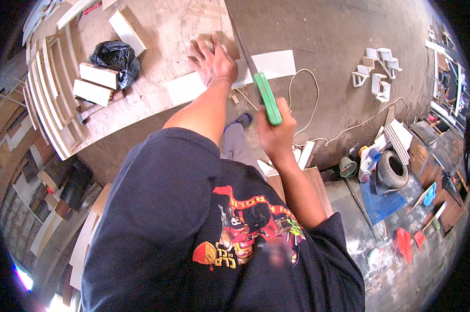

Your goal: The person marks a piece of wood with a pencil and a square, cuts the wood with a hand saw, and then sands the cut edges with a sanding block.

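left hand [216, 67] open, fingers spread, palm over white board [274, 62], gripping nothing. right hand [276, 127] closed round green handle of handsaw [267, 99]; blade crosses board just off worktop's [167, 31] right edge. board lies at worktop's near right corner, right end jutting past the edge. black plastic bag [121, 60] and white blocks [98, 76] toward worktop's left side, long strips [47, 106] along left edge.

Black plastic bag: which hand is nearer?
Left. The left hand is spread over the white board, right of the black plastic bag; the right hand, gripping the green-handled saw, is farther right and nearer the body.
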Available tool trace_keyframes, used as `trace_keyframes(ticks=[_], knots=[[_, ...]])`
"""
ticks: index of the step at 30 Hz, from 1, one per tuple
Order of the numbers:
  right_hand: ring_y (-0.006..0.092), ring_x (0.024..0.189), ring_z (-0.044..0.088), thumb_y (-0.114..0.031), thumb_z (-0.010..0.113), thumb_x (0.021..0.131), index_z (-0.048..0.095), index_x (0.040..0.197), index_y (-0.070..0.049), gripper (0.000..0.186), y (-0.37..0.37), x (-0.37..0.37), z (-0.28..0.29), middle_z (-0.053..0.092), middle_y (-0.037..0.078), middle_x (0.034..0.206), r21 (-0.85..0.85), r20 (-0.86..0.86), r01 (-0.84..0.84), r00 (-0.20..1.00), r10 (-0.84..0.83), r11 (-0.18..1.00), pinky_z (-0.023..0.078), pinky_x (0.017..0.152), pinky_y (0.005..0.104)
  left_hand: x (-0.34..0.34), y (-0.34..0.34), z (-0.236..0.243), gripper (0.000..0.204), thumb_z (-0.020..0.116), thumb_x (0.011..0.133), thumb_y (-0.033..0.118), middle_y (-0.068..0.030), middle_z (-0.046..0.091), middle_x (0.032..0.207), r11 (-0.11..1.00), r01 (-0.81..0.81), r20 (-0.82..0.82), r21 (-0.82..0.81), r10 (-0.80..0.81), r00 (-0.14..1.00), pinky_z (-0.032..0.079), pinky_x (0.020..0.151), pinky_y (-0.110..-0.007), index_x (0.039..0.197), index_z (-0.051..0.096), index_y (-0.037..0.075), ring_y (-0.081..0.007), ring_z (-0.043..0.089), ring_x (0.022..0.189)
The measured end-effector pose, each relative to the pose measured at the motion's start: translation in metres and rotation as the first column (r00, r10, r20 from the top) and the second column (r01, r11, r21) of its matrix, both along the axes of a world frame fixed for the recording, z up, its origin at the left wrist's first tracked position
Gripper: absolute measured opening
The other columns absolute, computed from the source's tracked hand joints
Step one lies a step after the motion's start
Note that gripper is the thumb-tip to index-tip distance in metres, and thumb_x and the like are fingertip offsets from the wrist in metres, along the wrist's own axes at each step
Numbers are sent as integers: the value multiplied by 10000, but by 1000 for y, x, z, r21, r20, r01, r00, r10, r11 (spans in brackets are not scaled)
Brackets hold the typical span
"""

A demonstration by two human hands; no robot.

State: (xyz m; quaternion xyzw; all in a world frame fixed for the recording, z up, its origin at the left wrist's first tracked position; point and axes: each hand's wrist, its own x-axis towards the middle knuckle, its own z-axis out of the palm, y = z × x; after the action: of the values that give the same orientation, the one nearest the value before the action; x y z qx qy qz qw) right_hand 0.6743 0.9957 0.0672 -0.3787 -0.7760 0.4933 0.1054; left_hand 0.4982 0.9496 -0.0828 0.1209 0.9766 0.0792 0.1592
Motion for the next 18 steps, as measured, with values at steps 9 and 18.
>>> trace_keyframes(ticks=[9,18], knots=[[451,694,652,-24,666,877,539,917,-34,134,-9,-4,-2,600,215,719,10,33,20,999,-20,1000,486,569,468,3,-2,-1,562,357,1059,327,-165,128,1691,1000,-7,8,0,7,1000,61,1248,-603,1609,308,217,-417,63,1566],[419,688,690,-49,674,900,575,954,-36,113,-3,-4,-2,585,217,687,32,10,18,1000,-19,999,517,575,441,1,0,2,563,389,1047,319,-142,104,1696,1000,-19,20,11,19,1000,60,1245,-606,1599,324,232,-417,45,1567]])
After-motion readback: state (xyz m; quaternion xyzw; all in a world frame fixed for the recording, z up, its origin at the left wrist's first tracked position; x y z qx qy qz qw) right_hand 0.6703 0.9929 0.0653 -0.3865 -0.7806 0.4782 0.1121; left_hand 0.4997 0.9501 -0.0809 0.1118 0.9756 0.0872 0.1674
